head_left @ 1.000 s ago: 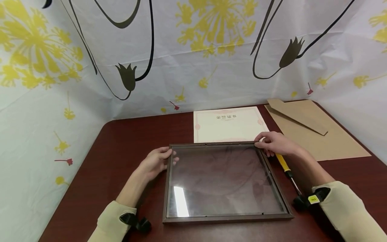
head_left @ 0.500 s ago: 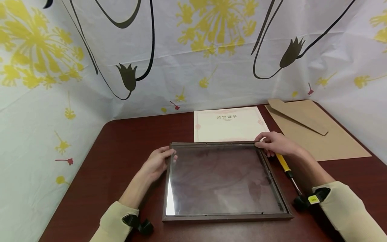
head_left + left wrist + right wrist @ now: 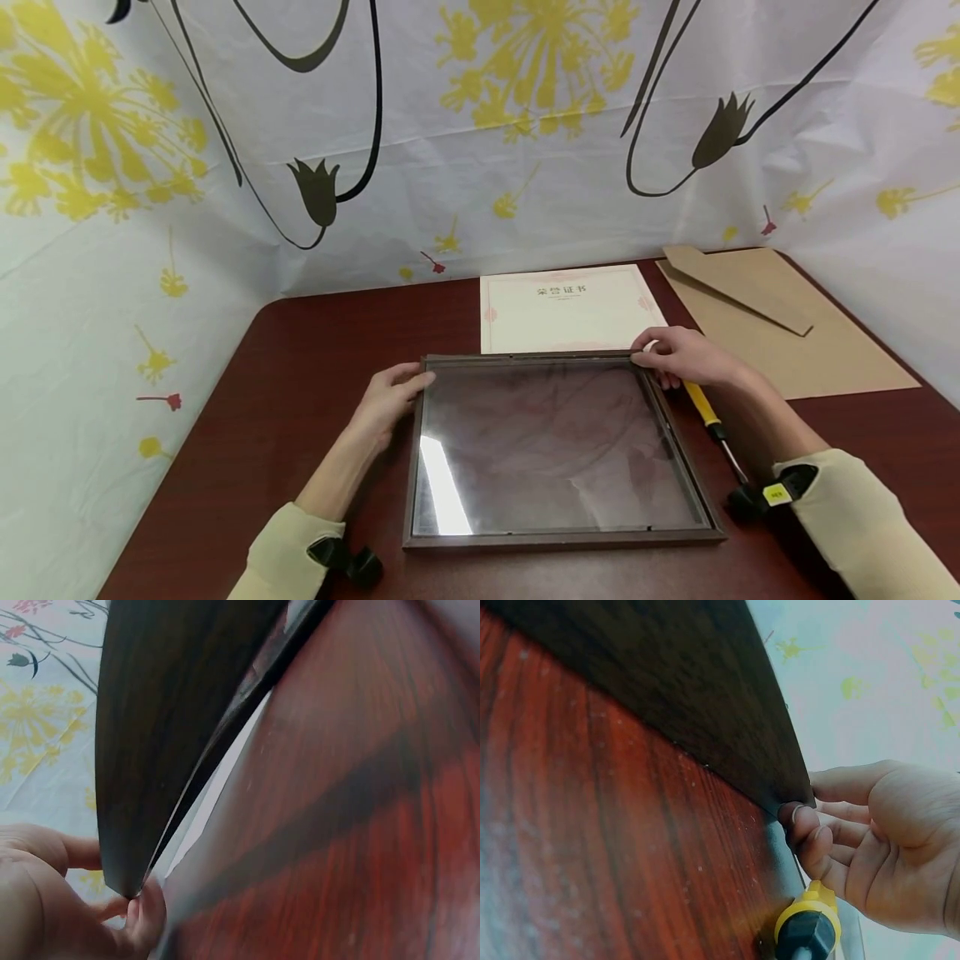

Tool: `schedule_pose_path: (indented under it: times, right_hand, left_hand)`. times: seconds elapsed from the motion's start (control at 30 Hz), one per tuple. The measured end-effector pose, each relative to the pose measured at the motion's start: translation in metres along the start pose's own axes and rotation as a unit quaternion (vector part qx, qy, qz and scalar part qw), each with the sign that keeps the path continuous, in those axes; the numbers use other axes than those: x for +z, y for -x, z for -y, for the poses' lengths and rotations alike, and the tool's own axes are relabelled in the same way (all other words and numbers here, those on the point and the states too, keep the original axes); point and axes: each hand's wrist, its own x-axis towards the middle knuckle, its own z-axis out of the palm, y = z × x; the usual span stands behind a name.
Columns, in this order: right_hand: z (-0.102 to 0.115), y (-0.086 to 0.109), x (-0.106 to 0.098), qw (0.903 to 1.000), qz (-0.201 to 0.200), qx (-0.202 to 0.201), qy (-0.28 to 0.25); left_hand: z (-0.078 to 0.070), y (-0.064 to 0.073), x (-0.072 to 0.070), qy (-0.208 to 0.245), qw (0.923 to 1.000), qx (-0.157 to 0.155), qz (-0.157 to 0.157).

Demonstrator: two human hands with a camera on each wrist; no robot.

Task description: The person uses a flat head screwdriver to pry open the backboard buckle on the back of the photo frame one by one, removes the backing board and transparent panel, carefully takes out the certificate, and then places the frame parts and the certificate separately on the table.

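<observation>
A dark brown picture frame (image 3: 562,542) with a clear pane (image 3: 555,450) lies in front of me in the head view. My left hand (image 3: 390,402) grips its far left corner, thumb against the side. In the left wrist view, curled fingertips (image 3: 150,911) sit at the frame's lower edge, and a gap shows between that edge and the table. My right hand (image 3: 686,354) pinches the far right corner. The right wrist view has its fingertips (image 3: 801,821) tucked at the underside of the corner. A yellow-handled screwdriver (image 3: 702,406) lies just below this hand.
A cream certificate sheet (image 3: 570,312) lies behind the frame. At the back right is a brown paper envelope (image 3: 810,358) with its flap raised. The reddish-brown table (image 3: 315,342) meets a floral-patterned curtain (image 3: 420,167) along the back and sides.
The left hand's fingertips, seen past the frame's side through the pane before, are now hidden behind the frame. The glare on the pane has shifted. My right hand stays at its corner.
</observation>
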Motion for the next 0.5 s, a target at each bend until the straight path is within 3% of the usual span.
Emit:
schedule_pose_path:
  times: [0.1,0.23,0.37,0.5]
  right_hand:
    - [0.0007,0.0002,-0.0003,1.0,0.0,0.001,0.001]
    - [0.0012,0.0003,-0.0004,1.0,0.001,0.001,0.004]
    - [0.001,0.0003,-0.0003,1.0,0.001,0.0,0.009]
    - [0.0013,0.0005,0.0,0.9999,0.0,-0.001,0.014]
  left_hand:
    - [0.0014,0.0009,-0.0033,-0.072,0.9973,0.011,-0.01]
    - [0.0016,0.0018,-0.0042,-0.13,0.9908,0.034,-0.019]
    - [0.0011,0.0022,-0.0043,-0.166,0.9844,0.051,-0.031]
    - [0.002,0.0018,-0.005,-0.166,0.9847,0.048,-0.021]
